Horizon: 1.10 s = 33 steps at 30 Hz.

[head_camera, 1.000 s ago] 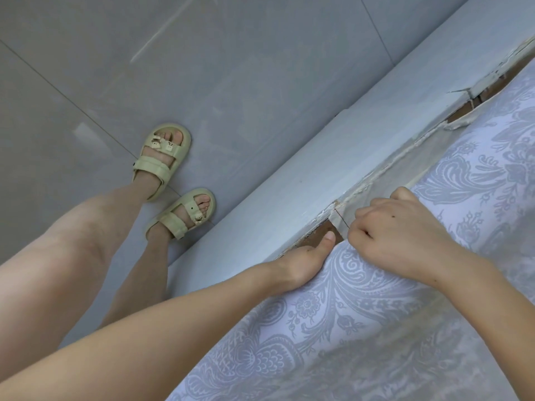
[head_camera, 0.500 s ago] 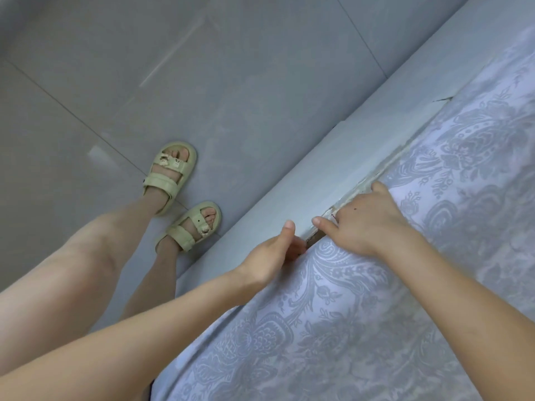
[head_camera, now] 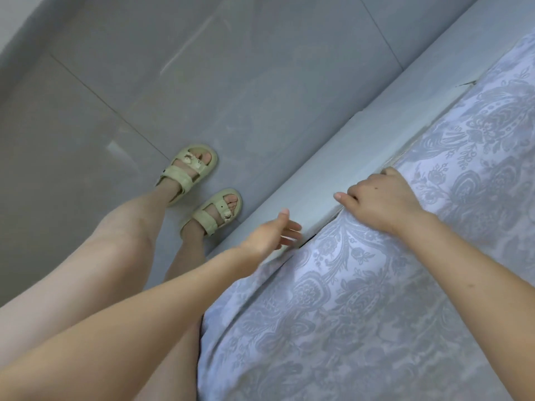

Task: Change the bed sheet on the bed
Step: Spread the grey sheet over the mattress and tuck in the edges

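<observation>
- The sheet [head_camera: 376,308], pale with a grey floral pattern, covers the bed at the right and lower part of the view; its edge runs along the frame [head_camera: 327,175], a pale grey rail.
- The right hand [head_camera: 382,204] lies knuckles up on the sheet's edge, where cloth meets the frame.
- Its fingers bend down over that edge and their tips are hidden; the thumb sticks out toward the rail. Whether it pinches the cloth cannot be told.
- The left hand [head_camera: 269,235] is just beside the sheet over the frame, fingers straight and spread, holding nothing. It is slightly blurred.
- The 2 hands are near each other but apart.
- Left of the frame, the person stands on a grey tiled floor [head_camera: 202,68] in 2 pale green sandals [head_camera: 189,172], both legs bare.
</observation>
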Each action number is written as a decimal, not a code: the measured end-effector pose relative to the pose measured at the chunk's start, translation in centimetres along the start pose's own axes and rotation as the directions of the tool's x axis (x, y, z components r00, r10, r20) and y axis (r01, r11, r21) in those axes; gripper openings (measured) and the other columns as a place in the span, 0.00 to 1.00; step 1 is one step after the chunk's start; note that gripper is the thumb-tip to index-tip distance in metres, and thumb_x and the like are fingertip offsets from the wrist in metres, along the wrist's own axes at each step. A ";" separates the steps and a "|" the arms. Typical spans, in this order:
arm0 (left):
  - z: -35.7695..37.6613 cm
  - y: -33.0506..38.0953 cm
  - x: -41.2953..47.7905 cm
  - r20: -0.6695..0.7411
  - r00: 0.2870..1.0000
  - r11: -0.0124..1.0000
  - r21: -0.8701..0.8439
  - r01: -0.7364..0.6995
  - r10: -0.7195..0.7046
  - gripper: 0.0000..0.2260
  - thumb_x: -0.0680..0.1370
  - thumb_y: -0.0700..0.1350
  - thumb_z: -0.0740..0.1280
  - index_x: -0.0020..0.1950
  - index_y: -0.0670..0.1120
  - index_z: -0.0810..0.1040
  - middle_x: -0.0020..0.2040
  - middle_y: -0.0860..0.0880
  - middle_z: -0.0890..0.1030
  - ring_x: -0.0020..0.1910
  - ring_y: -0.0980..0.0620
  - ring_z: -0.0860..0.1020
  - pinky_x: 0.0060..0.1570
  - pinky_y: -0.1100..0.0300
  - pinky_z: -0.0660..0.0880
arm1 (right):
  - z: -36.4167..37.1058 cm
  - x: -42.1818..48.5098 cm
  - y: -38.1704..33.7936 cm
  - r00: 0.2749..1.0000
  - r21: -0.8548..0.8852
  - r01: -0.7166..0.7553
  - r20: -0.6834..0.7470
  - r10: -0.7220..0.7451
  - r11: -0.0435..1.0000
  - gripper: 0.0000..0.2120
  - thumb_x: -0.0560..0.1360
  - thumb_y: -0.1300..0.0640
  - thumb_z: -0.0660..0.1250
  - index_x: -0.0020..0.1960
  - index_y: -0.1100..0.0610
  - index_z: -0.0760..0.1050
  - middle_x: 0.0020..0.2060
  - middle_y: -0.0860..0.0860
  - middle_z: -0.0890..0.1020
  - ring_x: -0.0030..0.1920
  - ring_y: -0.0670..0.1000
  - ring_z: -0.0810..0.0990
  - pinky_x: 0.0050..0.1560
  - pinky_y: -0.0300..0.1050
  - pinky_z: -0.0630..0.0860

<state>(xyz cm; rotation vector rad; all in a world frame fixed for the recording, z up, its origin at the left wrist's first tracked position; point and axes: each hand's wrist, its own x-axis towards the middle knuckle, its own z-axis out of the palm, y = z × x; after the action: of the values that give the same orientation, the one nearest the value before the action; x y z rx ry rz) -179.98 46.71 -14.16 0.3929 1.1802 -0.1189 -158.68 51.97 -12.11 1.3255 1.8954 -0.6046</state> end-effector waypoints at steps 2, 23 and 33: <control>-2.5 -2.4 -1.7 -0.094 0.995 0.997 0.069 -0.027 0.034 0.17 0.82 0.55 0.54 0.51 0.48 0.79 0.50 0.50 0.81 0.49 0.52 0.76 0.52 0.61 0.70 | 1.3 -1.6 -2.5 0.994 0.071 0.062 -0.090 -0.055 0.996 0.27 0.77 0.41 0.46 0.37 0.52 0.79 0.35 0.50 0.82 0.42 0.55 0.78 0.52 0.49 0.65; -11.4 -19.6 -11.3 -0.049 0.999 0.998 -0.068 0.015 -0.018 0.08 0.80 0.43 0.62 0.55 0.49 0.79 0.52 0.54 0.79 0.53 0.58 0.75 0.51 0.71 0.68 | 4.5 -3.8 -23.6 0.904 0.046 0.091 0.415 -0.102 0.995 0.26 0.82 0.44 0.40 0.61 0.49 0.75 0.58 0.50 0.80 0.60 0.51 0.75 0.67 0.52 0.54; -4.3 -19.9 -9.1 0.548 0.822 0.986 0.031 0.167 -0.156 0.25 0.79 0.65 0.48 0.70 0.56 0.70 0.69 0.55 0.72 0.68 0.56 0.69 0.71 0.57 0.61 | 0.7 -11.3 -22.5 0.921 0.104 0.043 0.381 -0.079 0.994 0.28 0.81 0.41 0.40 0.39 0.50 0.74 0.43 0.48 0.80 0.47 0.50 0.71 0.60 0.42 0.57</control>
<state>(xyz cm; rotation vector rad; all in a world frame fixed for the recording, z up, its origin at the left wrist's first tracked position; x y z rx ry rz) -193.11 28.76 -11.93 0.2164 0.6372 -0.3472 -177.25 36.76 -4.39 1.1093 1.6040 -0.9246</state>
